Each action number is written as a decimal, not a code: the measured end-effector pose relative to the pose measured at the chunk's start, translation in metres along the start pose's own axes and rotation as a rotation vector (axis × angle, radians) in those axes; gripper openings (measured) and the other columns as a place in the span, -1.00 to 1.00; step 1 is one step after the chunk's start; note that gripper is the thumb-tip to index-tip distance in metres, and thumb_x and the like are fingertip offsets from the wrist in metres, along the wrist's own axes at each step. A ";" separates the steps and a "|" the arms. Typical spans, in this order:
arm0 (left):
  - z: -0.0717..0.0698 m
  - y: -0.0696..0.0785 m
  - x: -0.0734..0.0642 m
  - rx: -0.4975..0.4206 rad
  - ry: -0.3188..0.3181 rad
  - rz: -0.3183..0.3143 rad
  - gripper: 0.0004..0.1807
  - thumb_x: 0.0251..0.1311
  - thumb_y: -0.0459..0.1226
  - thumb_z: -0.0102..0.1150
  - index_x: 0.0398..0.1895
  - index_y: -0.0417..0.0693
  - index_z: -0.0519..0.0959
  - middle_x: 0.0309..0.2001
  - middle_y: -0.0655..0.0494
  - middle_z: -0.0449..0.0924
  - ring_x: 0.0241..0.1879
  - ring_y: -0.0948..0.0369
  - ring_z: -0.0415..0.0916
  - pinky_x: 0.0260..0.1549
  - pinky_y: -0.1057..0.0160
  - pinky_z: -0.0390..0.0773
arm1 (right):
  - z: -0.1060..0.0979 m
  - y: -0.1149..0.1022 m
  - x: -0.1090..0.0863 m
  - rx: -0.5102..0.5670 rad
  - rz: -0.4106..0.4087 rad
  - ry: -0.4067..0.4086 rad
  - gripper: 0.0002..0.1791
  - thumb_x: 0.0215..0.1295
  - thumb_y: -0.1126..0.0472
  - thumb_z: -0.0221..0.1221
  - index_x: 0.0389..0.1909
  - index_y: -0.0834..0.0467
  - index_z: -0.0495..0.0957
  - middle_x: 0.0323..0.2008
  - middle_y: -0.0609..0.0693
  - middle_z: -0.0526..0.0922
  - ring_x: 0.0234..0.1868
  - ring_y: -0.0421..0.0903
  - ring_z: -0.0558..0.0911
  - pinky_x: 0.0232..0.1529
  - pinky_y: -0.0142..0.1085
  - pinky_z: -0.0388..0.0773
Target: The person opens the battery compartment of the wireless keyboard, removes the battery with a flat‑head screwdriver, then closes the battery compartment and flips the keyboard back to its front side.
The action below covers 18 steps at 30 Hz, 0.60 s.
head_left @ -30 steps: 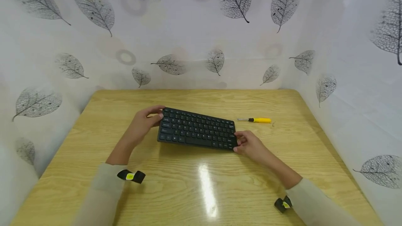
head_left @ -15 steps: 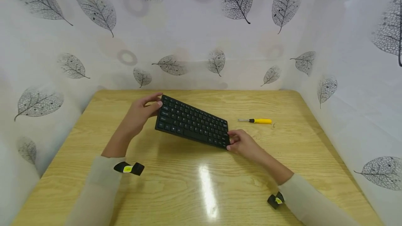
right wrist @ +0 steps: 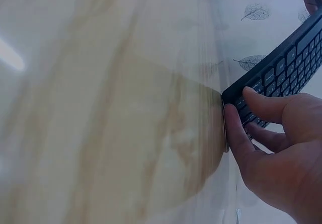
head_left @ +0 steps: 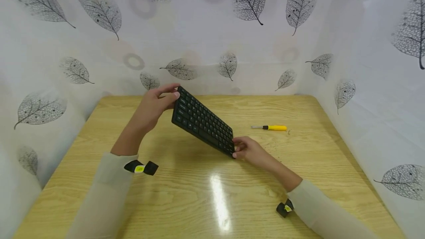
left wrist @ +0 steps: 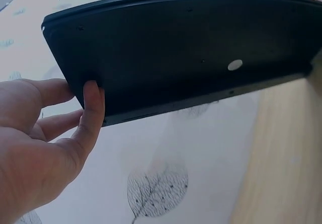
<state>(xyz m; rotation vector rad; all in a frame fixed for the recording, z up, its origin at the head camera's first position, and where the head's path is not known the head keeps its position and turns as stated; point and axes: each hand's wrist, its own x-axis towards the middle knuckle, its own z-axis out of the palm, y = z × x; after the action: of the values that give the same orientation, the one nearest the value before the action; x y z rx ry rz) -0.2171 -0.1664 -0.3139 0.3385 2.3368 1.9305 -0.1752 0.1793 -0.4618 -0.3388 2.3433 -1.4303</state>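
Observation:
A black keyboard (head_left: 204,123) is held steeply tilted above the table, its left end high and its right end low. The left hand (head_left: 151,108) pinches the raised left end near the far corner, thumb on the key side. In the left wrist view the keyboard's dark underside (left wrist: 176,43) shows, with a small pale oval spot, and the left hand (left wrist: 50,138) grips its edge. At the lower end the right hand (head_left: 250,152) pinches the short edge. The right wrist view shows the right hand (right wrist: 282,138) there, with the keyboard's corner very close to or touching the tabletop.
A screwdriver (head_left: 273,127) with a yellow handle lies on the wooden table (head_left: 186,202), right of the keyboard. Small dark specks (head_left: 272,150) are scattered near the right hand. A leaf-patterned curtain (head_left: 199,40) encloses the back and sides.
The left hand has raised the keyboard's left end, so its tilt has grown from slight to steep. The right hand has shifted left with the lower end. The screwdriver has stayed put.

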 end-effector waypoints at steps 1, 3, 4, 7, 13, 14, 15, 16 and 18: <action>0.001 0.003 0.001 -0.003 -0.003 0.003 -0.47 0.46 -0.13 0.11 0.45 -0.03 0.40 0.24 -0.08 0.40 0.00 0.14 0.66 0.00 0.32 0.63 | 0.001 -0.001 0.001 0.006 -0.006 -0.003 -0.37 0.31 0.30 0.32 0.37 0.27 0.38 0.20 0.26 0.51 0.07 0.04 0.58 -0.05 -0.25 0.62; 0.004 0.007 0.004 -0.018 -0.001 0.004 -0.48 0.45 -0.14 0.13 0.43 0.00 0.43 0.23 -0.06 0.42 -0.01 0.13 0.68 -0.02 0.32 0.64 | 0.002 -0.001 0.002 0.014 -0.014 -0.009 -0.37 0.30 0.31 0.32 0.37 0.26 0.39 0.21 0.27 0.51 0.08 0.05 0.57 -0.04 -0.23 0.63; 0.005 0.009 0.006 -0.015 -0.003 0.006 -0.48 0.45 -0.14 0.13 0.43 0.00 0.43 0.23 -0.06 0.41 -0.02 0.13 0.68 -0.03 0.33 0.64 | 0.002 -0.002 0.003 0.016 -0.016 -0.012 -0.37 0.30 0.32 0.32 0.37 0.25 0.39 0.21 0.27 0.51 0.09 0.06 0.57 -0.04 -0.23 0.63; 0.009 0.013 0.010 -0.019 -0.001 0.011 -0.49 0.44 -0.14 0.15 0.41 0.00 0.45 0.22 -0.07 0.40 -0.04 0.13 0.70 -0.05 0.34 0.65 | 0.003 -0.003 0.004 0.023 -0.010 -0.014 -0.38 0.30 0.33 0.31 0.37 0.24 0.39 0.19 0.26 0.52 0.10 0.07 0.57 -0.03 -0.22 0.63; 0.022 0.022 0.016 -0.035 0.015 0.005 -0.51 0.42 -0.16 0.18 0.38 0.03 0.48 0.17 -0.03 0.41 -0.07 0.13 0.71 -0.08 0.32 0.66 | 0.003 -0.009 0.003 -0.003 -0.056 -0.007 -0.44 0.35 0.33 0.27 0.35 0.21 0.41 0.23 0.19 0.47 0.20 0.13 0.53 0.09 -0.13 0.62; 0.024 0.024 0.016 -0.036 0.014 0.007 -0.51 0.42 -0.16 0.17 0.38 0.03 0.48 0.17 -0.03 0.41 -0.08 0.13 0.71 -0.08 0.32 0.66 | 0.002 -0.011 0.003 -0.004 -0.072 -0.002 -0.45 0.36 0.33 0.26 0.35 0.21 0.41 0.24 0.19 0.46 0.22 0.14 0.52 0.12 -0.11 0.60; 0.026 0.026 0.017 -0.042 0.012 0.007 -0.51 0.42 -0.16 0.17 0.38 0.03 0.48 0.16 -0.02 0.41 -0.09 0.13 0.71 -0.08 0.31 0.66 | 0.002 -0.013 0.004 -0.004 -0.090 0.004 -0.47 0.37 0.33 0.25 0.35 0.21 0.42 0.26 0.19 0.46 0.24 0.15 0.51 0.16 -0.09 0.58; 0.029 0.028 0.017 -0.044 0.011 0.009 -0.51 0.42 -0.17 0.17 0.38 0.03 0.48 0.16 -0.02 0.41 -0.10 0.13 0.71 -0.09 0.31 0.66 | 0.002 -0.015 0.004 0.007 -0.105 0.003 -0.47 0.38 0.32 0.24 0.35 0.22 0.41 0.28 0.19 0.44 0.26 0.17 0.49 0.18 -0.07 0.57; 0.033 0.031 0.018 -0.055 0.006 0.020 -0.52 0.42 -0.18 0.17 0.38 0.01 0.48 0.15 -0.03 0.42 -0.13 0.13 0.71 -0.10 0.31 0.65 | 0.001 -0.020 0.005 0.032 -0.130 0.001 -0.47 0.41 0.30 0.22 0.36 0.23 0.40 0.30 0.20 0.43 0.28 0.18 0.47 0.22 -0.07 0.55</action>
<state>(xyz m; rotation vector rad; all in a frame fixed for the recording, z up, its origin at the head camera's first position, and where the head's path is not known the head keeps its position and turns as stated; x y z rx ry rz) -0.2241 -0.1254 -0.2885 0.3529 2.2875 2.0037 -0.1790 0.1676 -0.4451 -0.4901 2.3335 -1.5260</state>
